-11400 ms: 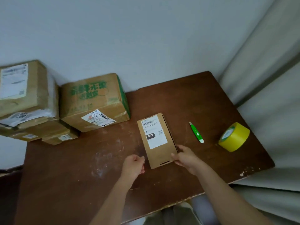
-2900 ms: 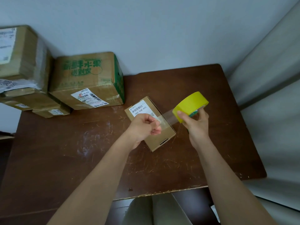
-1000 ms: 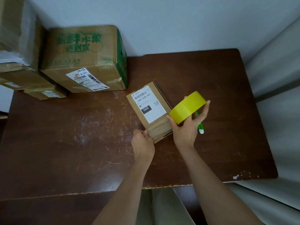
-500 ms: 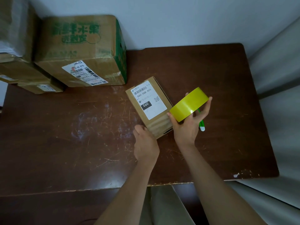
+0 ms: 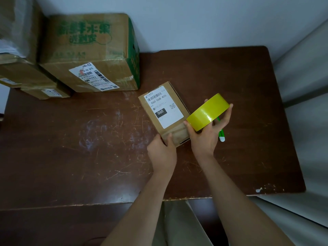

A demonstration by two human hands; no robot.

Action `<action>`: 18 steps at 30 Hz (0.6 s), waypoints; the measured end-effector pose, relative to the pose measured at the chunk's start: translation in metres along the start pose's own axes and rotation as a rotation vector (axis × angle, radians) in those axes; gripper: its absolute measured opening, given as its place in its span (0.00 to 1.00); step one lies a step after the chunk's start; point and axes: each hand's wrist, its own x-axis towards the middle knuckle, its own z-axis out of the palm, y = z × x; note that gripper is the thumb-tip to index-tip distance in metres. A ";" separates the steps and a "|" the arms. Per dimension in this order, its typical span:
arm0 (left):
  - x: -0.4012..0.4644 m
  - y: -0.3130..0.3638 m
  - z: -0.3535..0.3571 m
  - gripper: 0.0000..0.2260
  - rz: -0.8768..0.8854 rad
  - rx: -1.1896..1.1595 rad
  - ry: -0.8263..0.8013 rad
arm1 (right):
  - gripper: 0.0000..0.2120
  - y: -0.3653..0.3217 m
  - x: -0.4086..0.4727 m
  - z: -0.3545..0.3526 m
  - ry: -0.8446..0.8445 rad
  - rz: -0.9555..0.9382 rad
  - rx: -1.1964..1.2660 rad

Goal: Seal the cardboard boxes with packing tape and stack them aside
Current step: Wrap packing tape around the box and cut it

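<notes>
Scratched dark-brown wooden table (image 5: 88, 157), boxes stacked far-left. Small labelled cardboard box (image 5: 164, 112) centre; left hand (image 5: 162, 151) grips near corner, thumb pressing clear tape. Right hand (image 5: 206, 137) grips yellow tape roll (image 5: 207, 112). Sealing step; next likely needs cut.

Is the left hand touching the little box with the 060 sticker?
Touching. The head view shows the left hand gripping the near end of the small cardboard box, thumb lying on its taped top.

Dim, flat light; wide-angle bending at edges
</notes>
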 end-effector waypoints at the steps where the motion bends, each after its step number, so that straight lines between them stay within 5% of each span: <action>1: 0.002 -0.002 0.000 0.11 0.010 0.023 -0.018 | 0.42 0.000 0.000 0.000 -0.003 0.002 0.003; 8: 0.016 -0.010 0.000 0.07 -0.194 -0.002 -0.115 | 0.41 -0.014 0.003 -0.014 -0.043 0.069 0.132; 12: 0.016 -0.008 -0.011 0.04 -0.247 -0.032 -0.096 | 0.32 -0.023 -0.003 -0.017 -0.113 0.221 0.351; 16: 0.018 -0.008 -0.023 0.26 0.013 0.117 -0.023 | 0.31 -0.023 -0.002 -0.023 -0.175 0.473 0.557; 18: 0.024 -0.003 -0.017 0.28 0.180 0.176 -0.003 | 0.25 -0.023 0.005 -0.028 -0.195 0.520 0.615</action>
